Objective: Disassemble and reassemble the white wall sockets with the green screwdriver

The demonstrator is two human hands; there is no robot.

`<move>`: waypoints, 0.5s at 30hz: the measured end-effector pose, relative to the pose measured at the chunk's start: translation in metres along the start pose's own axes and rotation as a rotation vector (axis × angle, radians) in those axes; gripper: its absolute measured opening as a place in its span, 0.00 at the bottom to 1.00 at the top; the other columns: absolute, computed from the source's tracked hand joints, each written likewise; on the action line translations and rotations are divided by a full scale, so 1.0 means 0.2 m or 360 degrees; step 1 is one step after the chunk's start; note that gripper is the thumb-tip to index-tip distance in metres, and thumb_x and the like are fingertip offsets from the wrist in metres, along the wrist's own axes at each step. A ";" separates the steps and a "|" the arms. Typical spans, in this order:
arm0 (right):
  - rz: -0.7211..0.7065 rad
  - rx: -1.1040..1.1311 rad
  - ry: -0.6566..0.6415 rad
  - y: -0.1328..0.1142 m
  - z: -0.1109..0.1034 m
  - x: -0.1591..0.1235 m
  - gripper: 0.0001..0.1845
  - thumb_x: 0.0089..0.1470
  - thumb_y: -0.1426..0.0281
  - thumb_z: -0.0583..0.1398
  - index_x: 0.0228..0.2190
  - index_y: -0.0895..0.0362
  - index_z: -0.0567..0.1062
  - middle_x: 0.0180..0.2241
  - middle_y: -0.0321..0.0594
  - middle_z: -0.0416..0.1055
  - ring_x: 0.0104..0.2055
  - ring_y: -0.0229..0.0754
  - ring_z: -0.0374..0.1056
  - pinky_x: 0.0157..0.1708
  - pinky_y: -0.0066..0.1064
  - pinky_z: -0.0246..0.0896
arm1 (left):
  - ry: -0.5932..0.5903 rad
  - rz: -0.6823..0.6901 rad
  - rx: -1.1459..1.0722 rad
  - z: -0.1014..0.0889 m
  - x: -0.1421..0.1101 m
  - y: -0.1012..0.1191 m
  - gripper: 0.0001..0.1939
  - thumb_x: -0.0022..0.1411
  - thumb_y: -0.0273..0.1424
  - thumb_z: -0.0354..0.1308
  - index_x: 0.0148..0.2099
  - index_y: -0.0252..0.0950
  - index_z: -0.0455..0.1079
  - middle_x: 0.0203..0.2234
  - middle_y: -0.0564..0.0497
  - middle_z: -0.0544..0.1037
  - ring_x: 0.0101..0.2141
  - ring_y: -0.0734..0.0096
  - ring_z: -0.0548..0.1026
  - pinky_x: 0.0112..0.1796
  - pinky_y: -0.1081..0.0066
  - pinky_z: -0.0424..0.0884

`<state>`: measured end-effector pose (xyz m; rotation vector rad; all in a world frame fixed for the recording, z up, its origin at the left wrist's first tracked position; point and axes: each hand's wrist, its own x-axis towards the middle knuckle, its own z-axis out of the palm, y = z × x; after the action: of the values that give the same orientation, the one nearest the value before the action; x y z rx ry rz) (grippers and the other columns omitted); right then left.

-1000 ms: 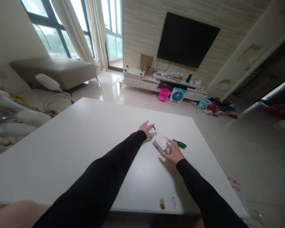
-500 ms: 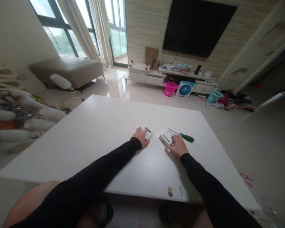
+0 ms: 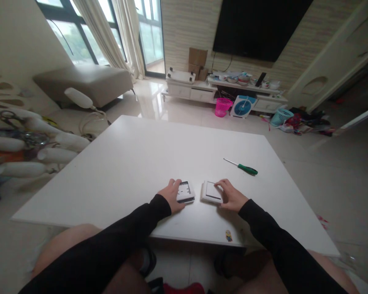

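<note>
My left hand (image 3: 172, 195) grips a white wall socket (image 3: 184, 192) by its left side, fingers at the back edge and thumb at the front. Dark openings show on the socket's upper face. Just to the right, my right hand (image 3: 231, 195) is closed on the right side of a white wall switch (image 3: 211, 191) with a large flat rocker. A small gap separates the two pieces, both at the white table (image 3: 135, 163). Beyond my right hand lies a screwdriver (image 3: 244, 167) with a green handle, its shaft pointing left.
A cartoon sticker (image 3: 228, 235) is on the table's near edge. Left of the table stands a cluster of white lamp-like tubes (image 3: 61, 155). Across the floor are a pink basket (image 3: 223, 107), a blue-and-white fan (image 3: 243, 107) and a low TV cabinet (image 3: 184, 92).
Both hands have drawn the socket and switch nearer to me. The switch has turned and the screwdriver now lies clear of my right hand. The view has shifted slightly.
</note>
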<state>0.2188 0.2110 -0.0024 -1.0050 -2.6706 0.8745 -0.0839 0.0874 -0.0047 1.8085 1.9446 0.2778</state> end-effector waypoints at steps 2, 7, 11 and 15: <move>-0.0002 -0.0009 0.0037 -0.01 0.01 0.01 0.38 0.43 0.68 0.70 0.55 0.53 0.66 0.56 0.49 0.63 0.57 0.54 0.68 0.61 0.49 0.65 | -0.0007 -0.0016 0.0063 -0.02 0.00 0.03 0.50 0.53 0.42 0.65 0.72 0.36 0.49 0.58 0.34 0.67 0.49 0.43 0.78 0.46 0.55 0.77; 0.0002 -0.0104 0.0052 -0.03 0.01 0.05 0.33 0.47 0.64 0.70 0.54 0.54 0.68 0.55 0.51 0.69 0.57 0.57 0.69 0.61 0.50 0.65 | -0.0073 -0.0012 0.0185 -0.01 -0.01 0.07 0.51 0.55 0.41 0.63 0.74 0.29 0.46 0.59 0.29 0.64 0.49 0.39 0.78 0.47 0.52 0.76; -0.0006 -0.0147 0.0013 -0.02 -0.01 0.05 0.39 0.45 0.65 0.70 0.58 0.55 0.66 0.56 0.53 0.71 0.57 0.57 0.71 0.58 0.50 0.68 | -0.0044 0.0052 0.0075 0.02 -0.01 0.03 0.49 0.48 0.35 0.66 0.70 0.30 0.53 0.56 0.33 0.65 0.51 0.42 0.76 0.52 0.55 0.75; 0.0002 -0.0217 -0.0009 -0.01 -0.03 0.04 0.43 0.44 0.66 0.70 0.60 0.57 0.65 0.58 0.55 0.70 0.59 0.59 0.70 0.62 0.52 0.65 | -0.0019 0.0004 -0.0084 0.05 0.00 -0.02 0.43 0.44 0.35 0.68 0.62 0.33 0.61 0.53 0.38 0.65 0.47 0.47 0.76 0.51 0.56 0.76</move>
<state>0.2131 0.2181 0.0020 -1.0340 -2.7660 0.7045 -0.0833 0.0861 -0.0149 1.7750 1.9092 0.3151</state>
